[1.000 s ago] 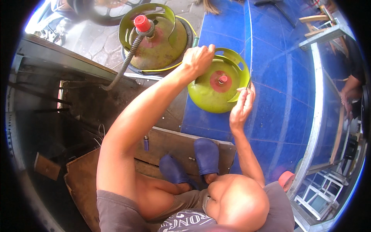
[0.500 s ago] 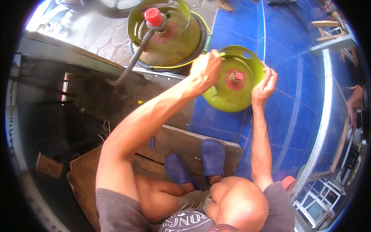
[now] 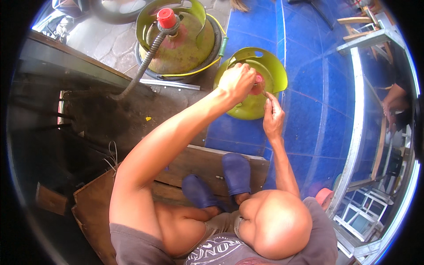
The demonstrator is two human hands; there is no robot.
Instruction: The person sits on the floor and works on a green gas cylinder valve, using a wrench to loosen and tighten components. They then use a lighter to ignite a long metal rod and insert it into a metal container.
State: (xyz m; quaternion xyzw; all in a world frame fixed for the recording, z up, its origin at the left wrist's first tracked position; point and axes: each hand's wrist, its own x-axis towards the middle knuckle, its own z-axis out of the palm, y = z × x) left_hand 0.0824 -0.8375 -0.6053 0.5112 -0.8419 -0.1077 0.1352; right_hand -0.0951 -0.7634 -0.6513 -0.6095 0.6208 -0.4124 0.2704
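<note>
A small green gas cylinder [image 3: 246, 109] stands on blue tiles, its cut-out collar round a valve with a pink-red cap [image 3: 259, 79]. Over the collar's left side, my left hand [image 3: 237, 83] is closed beside the cap; its fingertips, and anything in them, are hidden. Just below the valve, my right hand [image 3: 274, 114] pinches a thin strip [image 3: 265, 92] that reaches toward the cap. What kind of strip it is I cannot make out. Farther left, a second green gas cylinder [image 3: 190, 57] sits in a black bucket and carries a red-topped regulator [image 3: 166, 18] with a ribbed hose [image 3: 148, 55].
A wooden plank [image 3: 203, 162] lies under my blue clogs [image 3: 237, 174]. On the right a metal frame [image 3: 353, 123] runs along the tiles, with another person's hand [image 3: 393, 102] beyond it. A yellow bucket handle [image 3: 194, 75] curves near the cylinders.
My right hand has left the collar's right rim and moved in to the valve. My left hand has shifted from the collar's rim toward the cap. The view has shifted slightly.
</note>
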